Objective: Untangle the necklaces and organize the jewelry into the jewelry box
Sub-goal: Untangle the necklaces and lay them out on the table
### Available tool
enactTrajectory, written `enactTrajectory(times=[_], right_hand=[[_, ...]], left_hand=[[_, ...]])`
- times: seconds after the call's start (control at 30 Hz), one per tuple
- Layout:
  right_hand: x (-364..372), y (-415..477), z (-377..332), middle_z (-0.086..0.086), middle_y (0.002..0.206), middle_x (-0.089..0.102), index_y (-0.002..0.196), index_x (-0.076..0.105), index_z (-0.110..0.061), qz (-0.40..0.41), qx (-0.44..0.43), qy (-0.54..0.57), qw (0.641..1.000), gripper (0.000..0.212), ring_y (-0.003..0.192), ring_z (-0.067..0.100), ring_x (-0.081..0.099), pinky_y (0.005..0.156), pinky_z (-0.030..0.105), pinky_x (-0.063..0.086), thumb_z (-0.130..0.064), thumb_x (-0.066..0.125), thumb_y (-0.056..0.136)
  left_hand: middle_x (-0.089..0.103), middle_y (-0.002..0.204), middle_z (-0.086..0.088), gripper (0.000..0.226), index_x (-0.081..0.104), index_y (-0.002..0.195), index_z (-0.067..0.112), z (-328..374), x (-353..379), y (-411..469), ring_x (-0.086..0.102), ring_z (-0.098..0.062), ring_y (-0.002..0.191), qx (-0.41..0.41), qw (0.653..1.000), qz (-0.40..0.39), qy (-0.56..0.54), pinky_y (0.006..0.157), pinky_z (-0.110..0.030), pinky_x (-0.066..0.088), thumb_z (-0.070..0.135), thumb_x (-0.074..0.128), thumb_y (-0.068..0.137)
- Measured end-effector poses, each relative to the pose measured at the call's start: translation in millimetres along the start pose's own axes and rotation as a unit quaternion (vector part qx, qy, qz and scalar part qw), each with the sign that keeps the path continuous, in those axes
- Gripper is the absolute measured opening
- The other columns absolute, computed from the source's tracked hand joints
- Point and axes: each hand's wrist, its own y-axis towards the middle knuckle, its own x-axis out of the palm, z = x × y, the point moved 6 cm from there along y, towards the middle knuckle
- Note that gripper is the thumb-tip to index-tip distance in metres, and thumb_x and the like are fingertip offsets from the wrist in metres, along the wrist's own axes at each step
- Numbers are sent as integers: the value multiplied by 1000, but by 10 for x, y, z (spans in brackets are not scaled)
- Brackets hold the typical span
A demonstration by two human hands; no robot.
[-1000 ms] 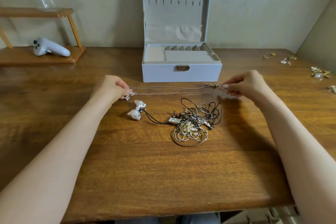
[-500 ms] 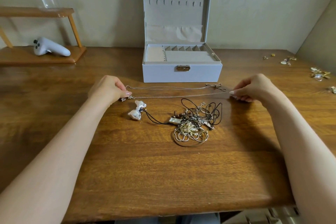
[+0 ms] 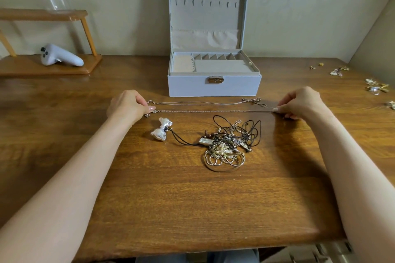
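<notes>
A thin silver chain necklace [image 3: 213, 111] is stretched straight across the wooden table [image 3: 171, 198]. My left hand [image 3: 128, 105] pinches its pendant end and my right hand [image 3: 301, 102] pinches the other end. Just behind it a second thin necklace with a bow pendant [image 3: 255, 101] lies laid out straight. In front lies a tangled heap of cords, chains and beads [image 3: 228, 145], with a silver bow pendant [image 3: 162, 129] on a black cord trailing to its left. The grey jewelry box [image 3: 213, 86] stands open behind, lid upright.
Small gold and silver jewelry pieces [image 3: 376, 87] are scattered at the table's right edge. A wooden shelf [image 3: 42, 68] at the back left holds a white controller [image 3: 59, 57]. A wall rises behind the box and at the right.
My right hand has moved right from the bow pendant and drawn the silver chain out straight. My left hand has stayed almost in place at the pendant end.
</notes>
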Motion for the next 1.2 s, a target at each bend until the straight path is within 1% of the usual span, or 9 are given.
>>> enactTrajectory(times=[0.07,0.17,0.23,0.37,0.53,0.7,0.9,1.1,1.2], right_hand=[[2,-1,-5,11,76,66,73,66,-9,6,-20,-20,1000,15,60,16,58,59,27,52,-7,80,72],[-64,-5,-103,10,82,69,76,67,-15,79,-97,-62,990,17,70,22,64,76,39,55,-13,82,70],[-59,-85,-264,3,76,66,83,69,-15,99,-170,-29,980,15,63,12,58,72,32,52,-15,80,73],[245,-455,-662,-3,72,65,79,73,-21,-44,-308,68,948,8,61,6,51,59,18,40,-18,78,74],[641,-828,-849,-11,77,68,80,74,-19,-240,-401,28,884,11,68,0,54,63,11,38,-11,76,75],[778,-838,-792,-2,81,65,93,74,-23,-281,-406,-63,867,23,72,7,56,66,20,43,-14,79,73],[821,-860,-743,-1,79,62,96,73,-20,-339,-377,-69,859,29,67,2,52,64,19,43,-17,82,69],[820,-929,-784,-9,72,65,96,74,-16,-358,-376,-24,855,15,60,13,59,60,21,47,-15,73,80],[882,-938,-788,-8,66,58,93,73,-16,-339,-386,-43,857,18,56,2,49,56,15,38,-21,77,76]], left_hand=[[63,103,-6,19,59,83,18,53,-32,-34,56,-24,99,20,1000,12,5,75,-37,49,33,70,81],[60,89,1,22,58,85,17,254,-107,-156,55,-16,86,97,995,17,-19,68,-32,44,35,69,81],[56,83,6,20,58,83,18,380,-95,-267,50,-9,75,137,988,-52,-51,65,-27,40,33,71,79],[62,80,6,15,63,79,20,587,-37,-494,54,-6,69,228,956,-175,-61,65,-23,41,28,75,75],[66,83,9,15,65,81,22,779,129,-776,59,-1,78,324,900,-286,-61,72,-22,50,26,77,73],[55,92,11,35,54,90,29,665,304,-768,53,-4,82,292,898,-325,57,71,-22,46,38,80,68],[55,88,10,40,52,91,30,613,338,-811,50,-3,71,279,887,-351,109,61,-22,39,46,79,67],[64,76,6,40,54,92,25,660,378,-913,53,-3,58,298,864,-396,91,58,-24,44,41,80,66],[66,76,6,40,52,94,28,701,361,-904,58,-1,55,290,879,-376,32,54,-22,43,46,76,68]])
